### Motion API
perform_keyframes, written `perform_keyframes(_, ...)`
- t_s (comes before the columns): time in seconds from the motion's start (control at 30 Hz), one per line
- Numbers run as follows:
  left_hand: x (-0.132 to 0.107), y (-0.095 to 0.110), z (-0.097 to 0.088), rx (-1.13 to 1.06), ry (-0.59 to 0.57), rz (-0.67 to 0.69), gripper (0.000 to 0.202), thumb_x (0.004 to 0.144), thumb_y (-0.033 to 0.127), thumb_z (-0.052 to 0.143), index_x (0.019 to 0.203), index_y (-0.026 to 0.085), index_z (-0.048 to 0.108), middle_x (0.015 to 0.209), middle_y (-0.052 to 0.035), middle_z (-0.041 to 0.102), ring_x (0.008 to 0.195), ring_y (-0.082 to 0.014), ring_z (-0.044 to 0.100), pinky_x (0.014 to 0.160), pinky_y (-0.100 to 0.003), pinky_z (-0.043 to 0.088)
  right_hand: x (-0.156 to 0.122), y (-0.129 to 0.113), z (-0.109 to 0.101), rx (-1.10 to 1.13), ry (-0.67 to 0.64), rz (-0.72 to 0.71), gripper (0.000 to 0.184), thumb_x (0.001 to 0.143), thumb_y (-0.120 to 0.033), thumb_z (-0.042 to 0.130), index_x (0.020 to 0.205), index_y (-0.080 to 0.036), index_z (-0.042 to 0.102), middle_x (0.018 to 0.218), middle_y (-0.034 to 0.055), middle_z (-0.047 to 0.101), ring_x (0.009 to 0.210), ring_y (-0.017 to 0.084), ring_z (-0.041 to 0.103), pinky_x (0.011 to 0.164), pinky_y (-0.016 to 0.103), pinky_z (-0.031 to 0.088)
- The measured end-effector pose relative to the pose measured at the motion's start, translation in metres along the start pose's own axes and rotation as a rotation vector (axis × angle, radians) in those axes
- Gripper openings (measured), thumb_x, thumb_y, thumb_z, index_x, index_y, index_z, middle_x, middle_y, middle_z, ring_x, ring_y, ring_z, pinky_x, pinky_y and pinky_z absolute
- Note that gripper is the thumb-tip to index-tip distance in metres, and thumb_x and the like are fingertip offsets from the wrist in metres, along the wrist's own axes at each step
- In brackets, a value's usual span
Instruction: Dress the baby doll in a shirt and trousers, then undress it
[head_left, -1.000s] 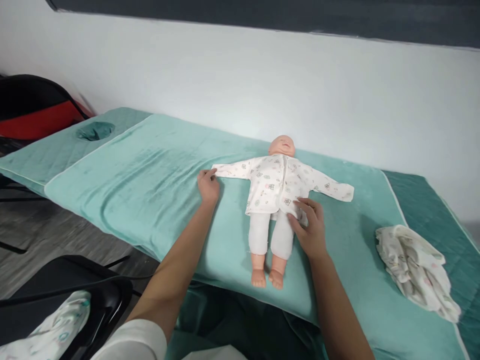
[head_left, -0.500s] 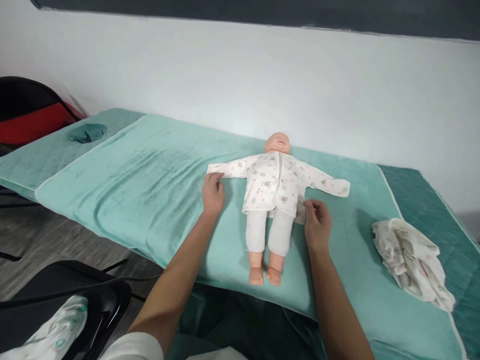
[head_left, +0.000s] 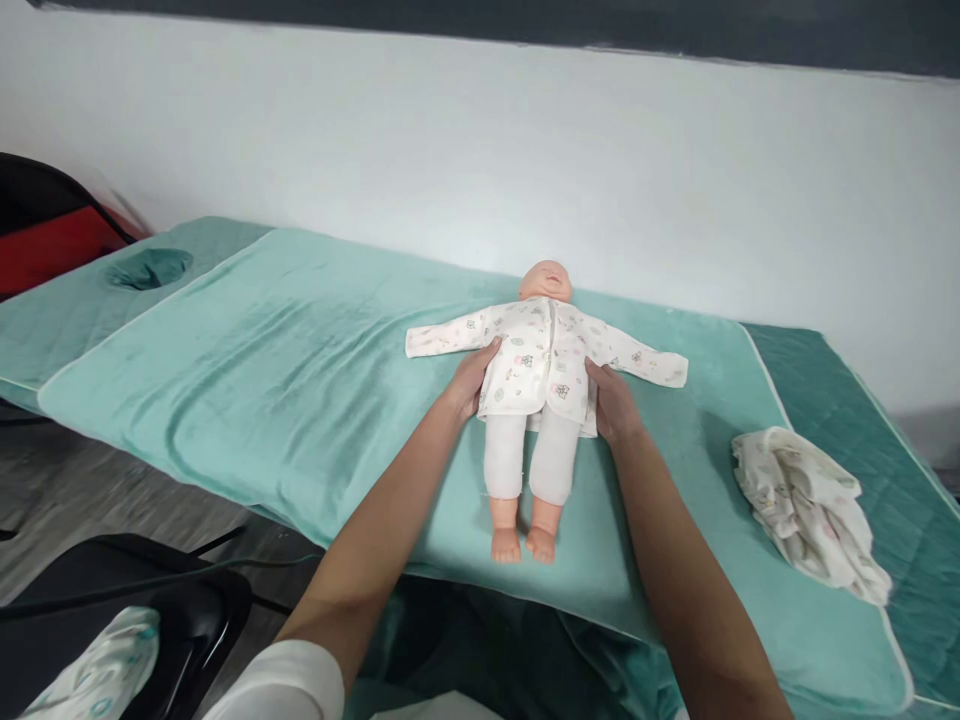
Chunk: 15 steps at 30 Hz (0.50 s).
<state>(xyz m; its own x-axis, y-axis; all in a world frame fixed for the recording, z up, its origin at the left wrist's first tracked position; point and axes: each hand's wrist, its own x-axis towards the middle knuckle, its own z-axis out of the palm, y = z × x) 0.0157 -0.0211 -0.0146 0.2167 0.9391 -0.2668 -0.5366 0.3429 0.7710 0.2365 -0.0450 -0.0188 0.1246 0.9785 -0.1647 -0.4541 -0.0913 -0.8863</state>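
Note:
A baby doll (head_left: 534, 400) lies on its back on a teal towel (head_left: 300, 380), arms spread, head toward the wall. It wears a white printed shirt (head_left: 541, 352) and white trousers (head_left: 531, 452). My left hand (head_left: 471, 378) presses against the doll's side at the shirt's left edge, fingers partly tucked under. My right hand (head_left: 611, 402) cups the other side at the shirt's lower right hem. Both hands clasp the doll's torso between them.
A crumpled printed cloth (head_left: 806, 510) lies on the towel to the right. The bed's face hole (head_left: 148, 268) shows at far left. A black chair (head_left: 135, 610) stands at lower left with another printed cloth (head_left: 97, 672) on it. A white wall runs behind.
My left hand left the sleeve cuff and came in to the doll's left side. My right hand moved from beside the hem onto the doll's right side.

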Motion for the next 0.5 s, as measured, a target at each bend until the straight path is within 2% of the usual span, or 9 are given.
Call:
perform_keyframes(0.17, 0.015, 0.002, 0.003, -0.016, -0.029, 0.05, 0.043, 0.086, 0.04, 0.073, 0.117, 0.011, 0.069, 0.112, -0.0156, 0.077, 0.111, -0.0298, 0.072, 0.11, -0.045, 0.053, 0.007, -0.003, 0.007, 0.032, 0.014, -0.058, 0.039, 0.076, -0.033, 0.08, 0.11, -0.021, 0.064, 0.116, 0.0049, 0.075, 0.098, 0.022, 0.073, 0.086, 0.04, 0.064)
perform_keyframes(0.3, 0.026, 0.004, 0.004, -0.028, -0.037, 0.032, 0.041, 0.087, 0.039, 0.07, 0.118, 0.012, 0.069, 0.114, -0.0148, 0.077, 0.115, -0.0301, 0.071, 0.112, -0.046, 0.052, 0.012, -0.004, 0.007, 0.018, 0.011, -0.079, 0.038, 0.076, -0.033, 0.079, 0.109, -0.022, 0.064, 0.115, 0.0043, 0.074, 0.101, 0.024, 0.073, 0.089, 0.044, 0.064)
perform_keyframes(0.43, 0.033, 0.009, -0.002, -0.088, -0.064, -0.011, 0.043, 0.094, 0.044, 0.058, 0.122, 0.013, 0.067, 0.121, -0.015, 0.074, 0.124, -0.0312, 0.065, 0.114, -0.048, 0.049, 0.019, -0.009, -0.003, 0.03, -0.066, 0.007, 0.035, 0.086, -0.046, 0.067, 0.111, -0.023, 0.064, 0.115, 0.0068, 0.073, 0.112, 0.027, 0.069, 0.092, 0.047, 0.061)
perform_keyframes(0.5, 0.036, 0.012, -0.008, -0.123, -0.043, 0.039, 0.049, 0.097, 0.049, 0.049, 0.126, 0.013, 0.064, 0.125, -0.0161, 0.072, 0.128, -0.0317, 0.063, 0.114, -0.05, 0.049, 0.022, -0.014, -0.01, 0.071, -0.063, 0.016, 0.034, 0.092, -0.051, 0.056, 0.108, -0.022, 0.064, 0.113, 0.0089, 0.072, 0.116, 0.028, 0.066, 0.095, 0.049, 0.06)
